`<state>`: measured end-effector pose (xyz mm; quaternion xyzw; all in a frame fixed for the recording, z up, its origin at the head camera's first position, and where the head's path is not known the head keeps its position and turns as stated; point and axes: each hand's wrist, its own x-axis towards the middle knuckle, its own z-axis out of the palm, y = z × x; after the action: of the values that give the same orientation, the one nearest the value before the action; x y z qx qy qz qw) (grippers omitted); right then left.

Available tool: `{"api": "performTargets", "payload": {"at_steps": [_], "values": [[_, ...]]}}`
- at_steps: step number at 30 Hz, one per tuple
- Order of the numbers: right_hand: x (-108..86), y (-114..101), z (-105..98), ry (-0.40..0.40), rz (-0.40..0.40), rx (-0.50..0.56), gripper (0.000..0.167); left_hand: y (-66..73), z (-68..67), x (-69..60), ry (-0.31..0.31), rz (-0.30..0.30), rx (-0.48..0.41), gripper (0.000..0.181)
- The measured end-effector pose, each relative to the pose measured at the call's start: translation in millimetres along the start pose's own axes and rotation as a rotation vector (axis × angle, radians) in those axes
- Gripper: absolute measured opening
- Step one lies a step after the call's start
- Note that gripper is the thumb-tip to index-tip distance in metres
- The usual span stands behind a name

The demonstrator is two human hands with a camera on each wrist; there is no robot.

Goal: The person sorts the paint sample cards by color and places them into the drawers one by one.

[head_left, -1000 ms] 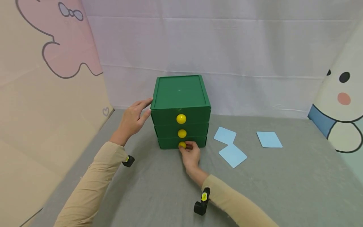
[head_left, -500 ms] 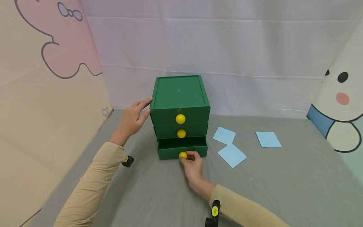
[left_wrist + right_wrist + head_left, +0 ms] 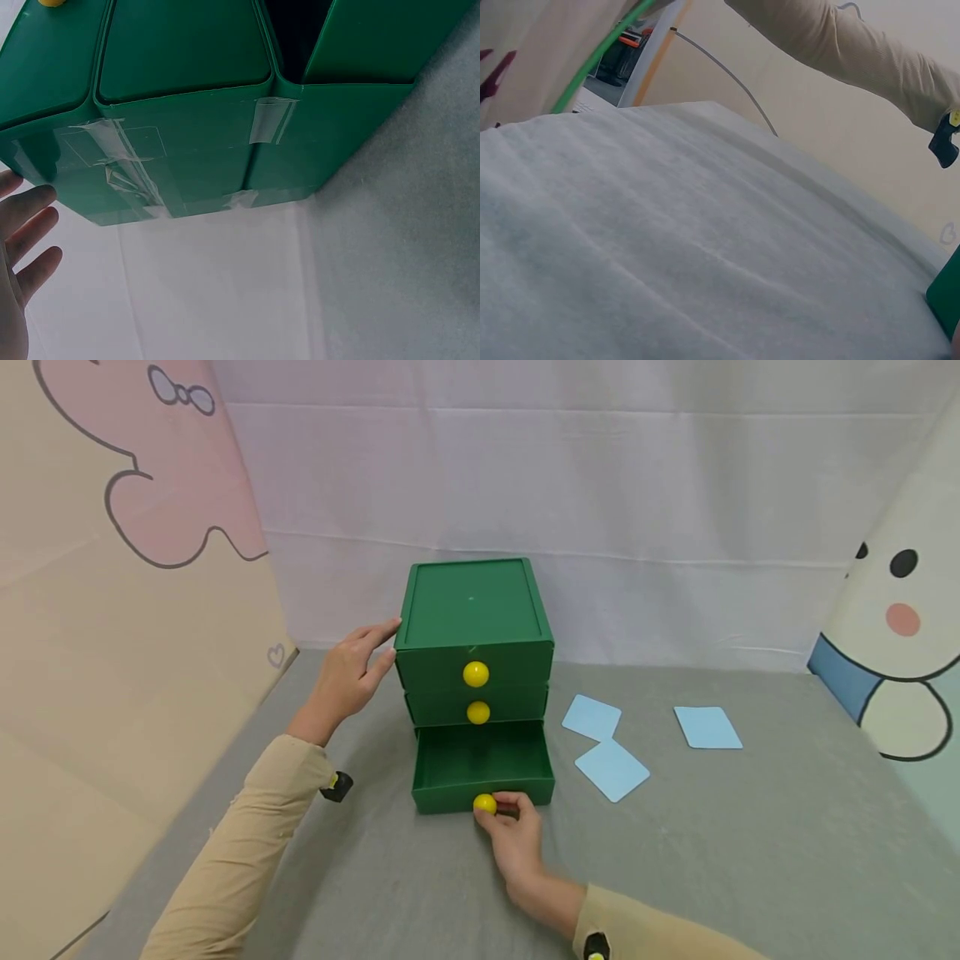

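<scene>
A green three-drawer cabinet (image 3: pixel 474 602) stands on the grey cloth, its top and middle drawers closed. The bottom drawer (image 3: pixel 483 760) is pulled far out, and its visible inside is bare. My right hand (image 3: pixel 517 843) pinches that drawer's yellow knob (image 3: pixel 484 803) between thumb and fingers. Against the cabinet's upper left side rest the fingertips of my left hand (image 3: pixel 347 675), fingers extended. In the left wrist view, the left hand (image 3: pixel 22 247) touches the taped side of the cabinet (image 3: pixel 202 150). Only a sliver of green and of the hand shows in the right wrist view.
Right of the cabinet lie three light blue cards: two with corners meeting, one (image 3: pixel 592 717) behind the other (image 3: pixel 612 770), and a third (image 3: pixel 708 727) farther right. A pale curtain (image 3: pixel 525 468) hangs behind, with printed cloth at both sides.
The bottom drawer has slid out from closed toward me, with my right hand still pinching its knob. My left hand has stayed against the cabinet's side.
</scene>
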<state>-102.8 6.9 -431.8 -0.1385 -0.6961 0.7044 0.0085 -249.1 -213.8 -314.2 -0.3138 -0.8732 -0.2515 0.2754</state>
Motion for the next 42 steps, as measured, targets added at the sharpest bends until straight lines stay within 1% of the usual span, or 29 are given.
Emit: {"api": "performTargets", "payload": {"at_steps": [5,12,21,27,31,33,35,38,40,42], "values": [[-7.1,-0.2,-2.9,-0.031,0.003,0.013,0.029,-0.4,-0.2,-0.8,0.005,0.003,0.005,0.046],[-9.5,1.7,-4.7,-0.036,0.032,0.004,0.026,-1.4,-0.1,-0.8,0.006,0.003,0.005,0.046],[-12.6,0.8,-7.8,-0.057,-0.015,-0.021,0.029,-0.8,-0.2,-1.3,0.003,-0.006,0.005,0.046],[-12.4,-12.2,-16.2,-0.041,-0.022,-0.053,0.029,-1.2,0.4,-1.2,0.006,-0.002,0.008,0.045],[-10.0,-28.6,-30.5,-0.048,-0.060,-0.084,0.030,-0.9,0.3,-1.5,0.006,0.000,0.007,0.045],[-8.9,-37.9,-40.2,-0.055,-0.094,-0.096,0.032,-0.6,0.2,-1.7,0.006,0.001,0.006,0.046],[-4.4,-46.9,-50.9,-0.058,-0.105,-0.098,0.032,-0.1,0.0,-1.8,0.005,0.002,0.005,0.047],[12.3,-56.3,-70.1,-0.057,-0.112,-0.136,0.034,0.2,-0.3,-1.4,0.006,0.001,0.003,0.047],[29.6,-58.5,-85.5,-0.052,-0.102,-0.191,0.037,0.4,-0.6,-1.1,0.003,-0.001,0.004,0.047],[48.1,-56.7,-102.3,-0.045,-0.095,-0.275,0.044,0.4,-0.9,-0.5,0.000,-0.003,0.007,0.046]]}}
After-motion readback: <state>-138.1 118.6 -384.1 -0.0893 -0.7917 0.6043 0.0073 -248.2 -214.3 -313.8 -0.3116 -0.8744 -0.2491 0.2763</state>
